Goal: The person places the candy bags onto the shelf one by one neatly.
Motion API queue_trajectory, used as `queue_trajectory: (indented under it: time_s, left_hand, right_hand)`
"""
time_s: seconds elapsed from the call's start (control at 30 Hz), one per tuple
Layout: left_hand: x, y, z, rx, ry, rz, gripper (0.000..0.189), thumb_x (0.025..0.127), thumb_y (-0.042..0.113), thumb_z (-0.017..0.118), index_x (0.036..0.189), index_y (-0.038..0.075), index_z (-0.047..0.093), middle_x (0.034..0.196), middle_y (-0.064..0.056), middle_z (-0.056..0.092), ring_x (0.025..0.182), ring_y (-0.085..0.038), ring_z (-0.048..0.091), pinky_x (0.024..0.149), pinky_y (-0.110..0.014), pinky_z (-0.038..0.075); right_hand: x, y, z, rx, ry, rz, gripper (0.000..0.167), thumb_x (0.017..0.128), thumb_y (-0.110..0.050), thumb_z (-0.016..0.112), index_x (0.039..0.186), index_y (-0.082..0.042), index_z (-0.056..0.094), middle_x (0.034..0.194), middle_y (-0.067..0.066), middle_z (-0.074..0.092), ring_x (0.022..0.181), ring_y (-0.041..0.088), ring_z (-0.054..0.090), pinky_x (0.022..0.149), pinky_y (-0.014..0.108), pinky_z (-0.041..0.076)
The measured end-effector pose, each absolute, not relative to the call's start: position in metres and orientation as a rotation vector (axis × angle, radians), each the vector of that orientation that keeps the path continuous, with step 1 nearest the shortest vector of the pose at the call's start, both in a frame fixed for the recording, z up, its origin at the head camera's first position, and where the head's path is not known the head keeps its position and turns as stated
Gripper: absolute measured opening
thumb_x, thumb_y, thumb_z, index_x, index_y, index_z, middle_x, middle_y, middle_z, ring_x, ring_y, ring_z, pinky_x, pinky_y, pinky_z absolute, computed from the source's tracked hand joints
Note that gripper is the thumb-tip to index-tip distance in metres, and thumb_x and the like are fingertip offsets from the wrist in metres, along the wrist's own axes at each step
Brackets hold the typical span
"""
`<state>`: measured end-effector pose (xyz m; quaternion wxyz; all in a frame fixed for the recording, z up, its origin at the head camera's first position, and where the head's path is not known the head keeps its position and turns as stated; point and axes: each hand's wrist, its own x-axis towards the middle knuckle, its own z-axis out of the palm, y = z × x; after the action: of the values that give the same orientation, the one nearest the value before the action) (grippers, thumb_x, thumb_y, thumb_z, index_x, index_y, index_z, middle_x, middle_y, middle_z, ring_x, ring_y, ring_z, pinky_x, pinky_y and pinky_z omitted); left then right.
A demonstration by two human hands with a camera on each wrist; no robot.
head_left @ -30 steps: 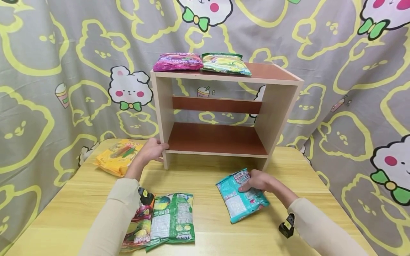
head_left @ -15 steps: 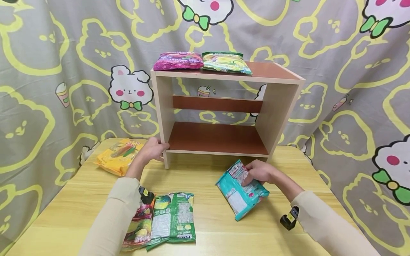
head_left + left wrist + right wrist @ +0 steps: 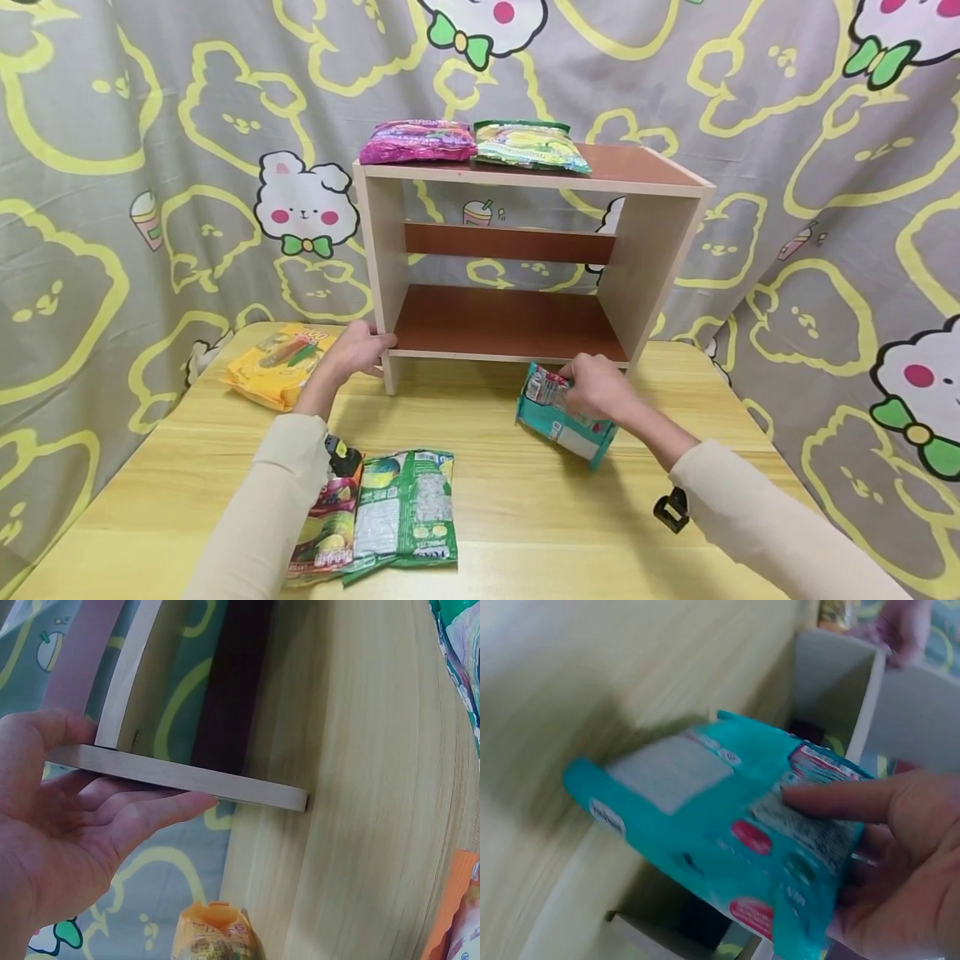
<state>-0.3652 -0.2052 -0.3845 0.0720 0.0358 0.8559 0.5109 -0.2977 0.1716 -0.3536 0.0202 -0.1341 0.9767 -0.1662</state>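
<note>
Teal packet, pinched in our right hand, has tilted nearer the lower shelf; not on it, so we judge work unfinished. Our left hand still grips the side panel.

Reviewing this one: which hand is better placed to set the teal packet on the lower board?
Right, most likely: the right hand grips the teal packet near the front of the lower board. The left hand is occupied, holding the left side panel.

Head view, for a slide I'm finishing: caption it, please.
Right hand holding a teal packet, left hand gripping a shelf unit by its side panel.
</note>
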Motion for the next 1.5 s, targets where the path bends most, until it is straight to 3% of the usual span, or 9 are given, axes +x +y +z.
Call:
queue_trajectory:
  time_s: [0.1, 0.27, 0.37, 0.67, 0.97, 1.1, 1.2, 1.4, 1.5]
  left_hand:
    - [-0.365, -0.205, -0.384, 0.111, 2.575, 1.536, 0.049, 0.1, 0.021, 0.05, 0.133, -0.014, 0.051, 0.134, -0.034, 0.054, 0.122, -0.05, 0.058, 0.081, -0.045, 0.063]
    - [-0.361, -0.203, -0.382, 0.116, 2.569, 1.543, 0.048, 0.1, 0.02, 0.05, 0.132, -0.015, 0.052, 0.133, -0.034, 0.055, 0.121, -0.05, 0.059, 0.083, -0.046, 0.063]
    - [-0.361, -0.203, -0.381, 0.119, 2.566, 1.549, 0.048, 0.1, 0.02, 0.05, 0.132, -0.015, 0.052, 0.133, -0.034, 0.055, 0.121, -0.05, 0.059, 0.084, -0.047, 0.062]
    - [-0.362, -0.205, -0.383, 0.128, 2.571, 1.548, 0.048, 0.101, 0.021, 0.049, 0.132, -0.015, 0.052, 0.133, -0.034, 0.056, 0.116, -0.045, 0.063, 0.083, -0.047, 0.063]
    - [-0.364, -0.206, -0.385, 0.109, 2.559, 1.555, 0.047, 0.099, 0.021, 0.049, 0.13, -0.014, 0.054, 0.131, -0.034, 0.057, 0.118, -0.046, 0.062, 0.082, -0.045, 0.063]
    - [-0.363, -0.205, -0.383, 0.108, 2.554, 1.566, 0.045, 0.099, 0.02, 0.05, 0.128, -0.014, 0.055, 0.129, -0.033, 0.057, 0.117, -0.047, 0.062, 0.082, -0.044, 0.063]
    - [-0.363, -0.205, -0.383, 0.111, 2.554, 1.569, 0.044, 0.099, 0.02, 0.05, 0.128, -0.014, 0.055, 0.129, -0.033, 0.057, 0.116, -0.047, 0.062, 0.083, -0.045, 0.063]
    - [-0.363, -0.206, -0.383, 0.118, 2.552, 1.57, 0.046, 0.1, 0.019, 0.049, 0.13, -0.015, 0.053, 0.129, -0.034, 0.057, 0.117, -0.048, 0.062, 0.084, -0.046, 0.063]
    - [-0.363, -0.206, -0.383, 0.118, 2.546, 1.575, 0.046, 0.1, 0.019, 0.049, 0.131, -0.015, 0.052, 0.13, -0.034, 0.056, 0.118, -0.048, 0.062, 0.084, -0.046, 0.062]
  right_hand:
    - [-0.294, 0.164, -0.363, -0.552, 3.179, -0.413, 0.031, 0.072, 0.007, 0.059, 0.092, -0.008, 0.078, 0.081, 0.004, 0.072, 0.063, 0.017, 0.052, 0.05, 0.029, 0.039]
    - [-0.289, 0.159, -0.383, -0.647, 3.295, -0.275, 0.036, 0.068, 0.009, 0.058, 0.093, -0.009, 0.075, 0.076, 0.003, 0.07, 0.064, 0.018, 0.058, 0.052, 0.036, 0.046]
    - [-0.287, 0.157, -0.388, -0.661, 3.303, -0.279, 0.033, 0.068, 0.009, 0.058, 0.09, -0.009, 0.072, 0.071, 0.002, 0.065, 0.061, 0.019, 0.055, 0.05, 0.037, 0.044]
    - [-0.28, 0.151, -0.387, -0.523, 3.149, -0.398, 0.037, 0.07, 0.008, 0.06, 0.101, -0.006, 0.075, 0.084, 0.008, 0.071, 0.062, 0.018, 0.046, 0.05, 0.029, 0.033]
    - [-0.268, 0.149, -0.396, -0.493, 2.945, -0.441, 0.046, 0.071, 0.007, 0.064, 0.114, -0.003, 0.076, 0.111, 0.015, 0.074, 0.064, 0.018, 0.039, 0.054, 0.029, 0.028]
    - [-0.265, 0.148, -0.396, -0.494, 2.879, -0.419, 0.05, 0.067, 0.003, 0.079, 0.117, -0.002, 0.074, 0.114, 0.014, 0.073, 0.074, 0.02, 0.049, 0.061, 0.031, 0.04]
    - [-0.264, 0.147, -0.394, -0.477, 2.83, -0.369, 0.054, 0.066, -0.003, 0.088, 0.118, -0.004, 0.074, 0.122, 0.014, 0.071, 0.093, 0.022, 0.057, 0.072, 0.033, 0.05]
    - [-0.264, 0.146, -0.392, -0.427, 2.764, -0.359, 0.049, 0.069, -0.003, 0.086, 0.117, -0.007, 0.076, 0.128, 0.017, 0.069, 0.102, 0.028, 0.055, 0.069, 0.034, 0.048]
    - [-0.264, 0.147, -0.392, -0.433, 2.765, -0.381, 0.045, 0.072, -0.004, 0.085, 0.117, -0.006, 0.076, 0.126, 0.016, 0.07, 0.118, 0.034, 0.055, 0.085, 0.041, 0.053]
